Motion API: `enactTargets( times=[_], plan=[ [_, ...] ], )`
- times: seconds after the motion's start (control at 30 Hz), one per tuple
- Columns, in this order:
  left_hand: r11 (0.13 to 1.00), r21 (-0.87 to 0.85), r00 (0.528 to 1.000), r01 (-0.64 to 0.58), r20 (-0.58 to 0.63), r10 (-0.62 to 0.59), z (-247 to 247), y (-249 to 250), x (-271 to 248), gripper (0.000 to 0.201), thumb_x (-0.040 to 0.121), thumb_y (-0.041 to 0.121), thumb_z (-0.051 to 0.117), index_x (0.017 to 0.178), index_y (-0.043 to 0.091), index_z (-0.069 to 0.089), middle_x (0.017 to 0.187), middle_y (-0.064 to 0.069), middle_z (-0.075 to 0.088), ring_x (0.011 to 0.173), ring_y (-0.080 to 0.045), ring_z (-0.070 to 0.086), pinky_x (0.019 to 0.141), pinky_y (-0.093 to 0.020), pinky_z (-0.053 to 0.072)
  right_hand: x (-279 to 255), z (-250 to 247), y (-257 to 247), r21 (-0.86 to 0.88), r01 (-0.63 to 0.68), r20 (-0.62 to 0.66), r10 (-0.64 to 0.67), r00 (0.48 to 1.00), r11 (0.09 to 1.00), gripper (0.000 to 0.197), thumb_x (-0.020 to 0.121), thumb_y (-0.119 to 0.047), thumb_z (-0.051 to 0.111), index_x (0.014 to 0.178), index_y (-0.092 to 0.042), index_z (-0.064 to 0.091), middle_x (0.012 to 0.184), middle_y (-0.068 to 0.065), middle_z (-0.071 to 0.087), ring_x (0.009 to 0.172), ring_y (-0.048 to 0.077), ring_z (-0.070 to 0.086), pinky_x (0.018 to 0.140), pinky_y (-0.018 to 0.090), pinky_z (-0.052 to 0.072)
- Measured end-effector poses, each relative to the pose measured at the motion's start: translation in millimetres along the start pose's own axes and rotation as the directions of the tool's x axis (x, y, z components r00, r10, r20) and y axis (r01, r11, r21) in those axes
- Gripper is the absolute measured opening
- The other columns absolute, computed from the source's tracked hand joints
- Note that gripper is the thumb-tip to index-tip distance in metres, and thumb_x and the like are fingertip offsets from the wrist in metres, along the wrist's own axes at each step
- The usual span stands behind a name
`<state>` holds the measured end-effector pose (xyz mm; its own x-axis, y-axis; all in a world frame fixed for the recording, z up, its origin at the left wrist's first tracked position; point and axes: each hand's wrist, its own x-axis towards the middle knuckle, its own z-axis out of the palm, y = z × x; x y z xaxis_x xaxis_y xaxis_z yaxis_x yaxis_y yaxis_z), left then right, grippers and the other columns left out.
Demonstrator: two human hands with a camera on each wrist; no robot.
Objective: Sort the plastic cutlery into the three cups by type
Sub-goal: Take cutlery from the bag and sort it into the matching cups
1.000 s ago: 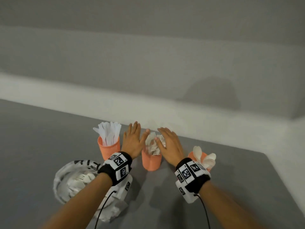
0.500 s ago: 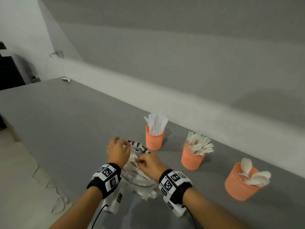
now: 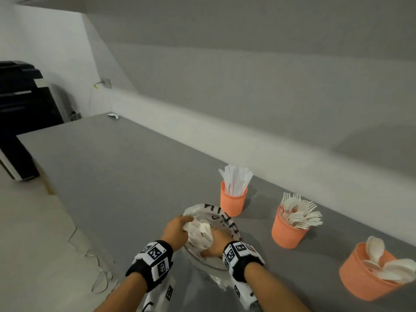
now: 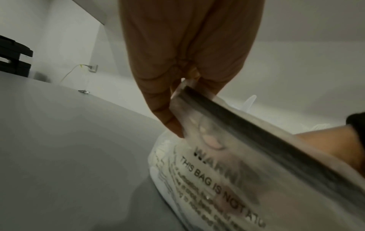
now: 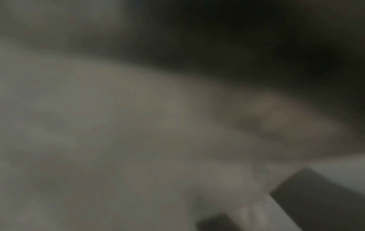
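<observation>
Fingers (image 4: 169,123) of your left hand (image 3: 175,229) pinch the bag (image 3: 221,218) rim; your right hand (image 3: 217,243) reaches inside (grip unclear).

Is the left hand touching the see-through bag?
Touching. In the left wrist view the left hand pinches the top edge of the plastic bag between its fingers; the head view agrees, with that hand at the bag's rim.
</observation>
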<state>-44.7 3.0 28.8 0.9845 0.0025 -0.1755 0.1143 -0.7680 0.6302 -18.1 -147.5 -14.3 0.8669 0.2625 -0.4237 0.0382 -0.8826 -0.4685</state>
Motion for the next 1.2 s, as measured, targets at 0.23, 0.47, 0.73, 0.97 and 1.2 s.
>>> enactTargets(
  times=[0.23,0.47,0.73,0.97,1.2],
  plan=[
    [0.999,0.003,0.999,-0.050,-0.003,0.050,-13,-3,18,0.050,0.082,-0.007,0.043,0.126,0.012,0.054,0.133,-0.006,0.053,0.124,-0.023,0.049,0.100,-0.024,0.037,15,-11,3,0.236,-0.046,-0.047,0.059,0.997,0.971,0.043,0.079,-0.027,0.065,0.119,-0.013,0.057,0.120,0.006,0.062,0.113,0.022,0.057,0.098,0.032,0.045],
    [0.998,0.005,0.998,-0.063,0.006,0.063,-13,-1,26,0.049,0.083,-0.004,0.044,0.127,0.012,0.053,0.136,-0.005,0.052,0.126,-0.021,0.048,0.104,-0.026,0.037,10,0,-2,0.213,-0.077,-0.045,0.089,0.995,0.974,0.060,0.069,-0.035,0.072,0.122,-0.015,0.051,0.121,0.004,0.059,0.108,0.019,0.055,0.091,0.028,0.044],
    [1.000,-0.016,1.000,-0.021,0.013,0.021,-17,-1,27,0.045,0.085,0.000,0.045,0.127,0.011,0.053,0.131,-0.008,0.056,0.122,-0.021,0.052,0.101,-0.025,0.040,4,-7,-5,0.292,-0.015,-0.113,0.050,0.992,0.956,0.013,0.074,-0.018,0.066,0.084,-0.022,0.058,0.084,-0.003,0.061,0.085,0.017,0.056,0.069,0.020,0.046],
    [0.998,-0.029,0.999,0.048,0.001,-0.048,-19,2,24,0.043,0.086,0.003,0.046,0.128,0.009,0.051,0.130,-0.011,0.056,0.118,-0.025,0.055,0.099,-0.029,0.044,-12,-11,-12,0.208,0.120,-0.223,-0.072,0.972,0.971,0.024,0.079,-0.011,0.057,0.061,-0.025,0.047,0.065,-0.008,0.051,0.060,0.007,0.050,0.058,0.017,0.039],
    [0.998,0.017,0.998,0.064,-0.027,-0.064,-19,10,22,0.040,0.090,0.009,0.043,0.130,0.007,0.047,0.134,-0.013,0.051,0.121,-0.027,0.051,0.099,-0.030,0.042,-25,-25,-14,0.352,0.193,-0.314,-0.079,0.946,0.916,0.023,0.078,-0.027,0.061,0.099,-0.020,0.063,0.089,-0.001,0.063,0.088,0.016,0.059,0.082,0.026,0.047]
  ],
)
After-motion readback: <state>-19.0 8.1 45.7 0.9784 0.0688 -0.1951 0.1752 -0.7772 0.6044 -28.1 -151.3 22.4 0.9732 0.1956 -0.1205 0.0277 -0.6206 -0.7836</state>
